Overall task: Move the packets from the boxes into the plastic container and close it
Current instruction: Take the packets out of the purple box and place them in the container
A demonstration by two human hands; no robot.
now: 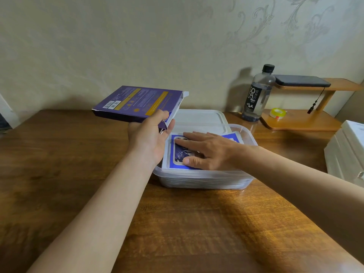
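Note:
A clear plastic container (204,180) stands on the wooden table, filled with blue-and-white packets (177,154). My right hand (208,150) lies flat on the top packet, fingers straight, pressing it down. My left hand (149,136) grips a flat purple box (137,102) by its open end and holds it in the air just left of and above the container. The box's end flap hangs open. The container's translucent lid (199,120) lies on the table right behind the container.
A water bottle (257,93) stands at the back right beside a small wooden shelf (303,119) with a yellow tape roll (277,113) and a dark phone (301,80). White boxes (348,152) are stacked at the right edge. The wall runs close behind the table.

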